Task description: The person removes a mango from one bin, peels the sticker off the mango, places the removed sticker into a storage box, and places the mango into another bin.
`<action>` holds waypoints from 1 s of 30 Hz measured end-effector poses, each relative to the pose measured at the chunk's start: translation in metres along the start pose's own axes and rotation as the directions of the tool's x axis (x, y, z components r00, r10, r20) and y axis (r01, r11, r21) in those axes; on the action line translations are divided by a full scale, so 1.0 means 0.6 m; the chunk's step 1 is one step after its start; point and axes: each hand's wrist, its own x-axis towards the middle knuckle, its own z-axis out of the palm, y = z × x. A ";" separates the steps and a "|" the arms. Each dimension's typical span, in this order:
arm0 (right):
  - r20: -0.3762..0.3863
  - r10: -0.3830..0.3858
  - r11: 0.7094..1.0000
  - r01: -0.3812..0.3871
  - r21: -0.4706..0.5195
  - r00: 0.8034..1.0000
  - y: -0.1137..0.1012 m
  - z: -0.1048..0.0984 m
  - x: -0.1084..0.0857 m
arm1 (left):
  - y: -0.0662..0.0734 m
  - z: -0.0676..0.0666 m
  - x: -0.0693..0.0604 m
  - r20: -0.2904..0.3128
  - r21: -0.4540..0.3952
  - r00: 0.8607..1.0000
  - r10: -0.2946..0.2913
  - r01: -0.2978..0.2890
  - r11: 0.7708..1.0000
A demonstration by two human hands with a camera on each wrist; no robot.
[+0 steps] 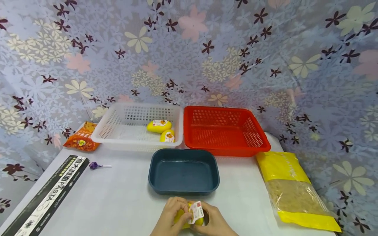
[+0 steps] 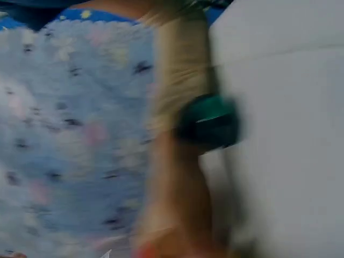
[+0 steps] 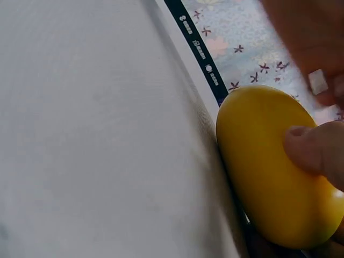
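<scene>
Near the front edge of the table, my right hand (image 1: 215, 219) holds a yellow mango (image 3: 271, 166), with the thumb (image 3: 317, 153) pressed on its smooth side in the right wrist view. A white printed label (image 1: 197, 211) stands up from the mango toward the right in the head view. My left hand (image 1: 172, 214) is against the mango's left side and pinches the label's edge; a small white bit of it shows at the fingertips in the right wrist view. The left wrist view is blurred and shows mostly a forearm with a dark green band (image 2: 208, 122).
Beyond my hands lies a dark blue tray (image 1: 183, 191). Behind it are a white basket (image 1: 101, 129) with two labelled mangoes (image 1: 159, 126) and a red basket (image 1: 227, 152). On the left are a pasta box (image 1: 48, 193), lollipop (image 1: 94, 165) and orange snack bag (image 1: 82, 136); on the right, a yellow bag (image 1: 295, 190).
</scene>
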 end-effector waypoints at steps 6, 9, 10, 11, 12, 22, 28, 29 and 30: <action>-0.003 0.084 0.996 -0.084 -0.039 0.996 -0.003 -0.006 0.004 | 0.015 -0.063 0.076 -0.049 0.035 0.994 -0.102 0.104 0.994; 0.032 0.121 0.993 -0.120 -0.018 0.992 -0.005 -0.005 0.007 | -0.007 -0.080 0.109 -0.042 0.093 0.975 -0.219 0.222 0.971; 0.041 0.135 0.991 -0.134 -0.007 0.990 -0.006 -0.003 0.008 | -0.016 -0.084 0.118 -0.034 0.110 0.972 -0.233 0.235 0.966; 0.047 0.143 0.990 -0.143 0.000 0.989 -0.006 -0.003 0.008 | -0.026 -0.087 0.126 -0.026 0.122 0.969 -0.247 0.248 0.961; 0.051 0.152 0.988 -0.152 0.003 0.987 -0.007 -0.002 0.008 | -0.035 -0.089 0.133 -0.011 0.131 0.969 -0.245 0.244 0.961; 0.084 0.219 0.974 -0.223 0.050 0.972 -0.018 -0.004 0.011 | -0.105 -0.117 0.190 0.156 0.457 0.937 -0.313 0.213 0.864; 0.143 0.265 0.932 -0.291 0.217 0.954 -0.019 -0.005 0.009 | -0.131 -0.115 0.198 0.225 0.618 0.878 -0.422 0.207 0.758; 0.149 0.267 0.925 -0.296 0.236 0.952 -0.018 -0.005 0.009 | -0.134 -0.114 0.199 0.229 0.636 0.876 -0.424 0.195 0.747; 0.151 0.268 0.921 -0.299 0.248 0.951 -0.017 -0.005 0.008 | -0.137 -0.112 0.200 0.231 0.651 0.875 -0.425 0.186 0.736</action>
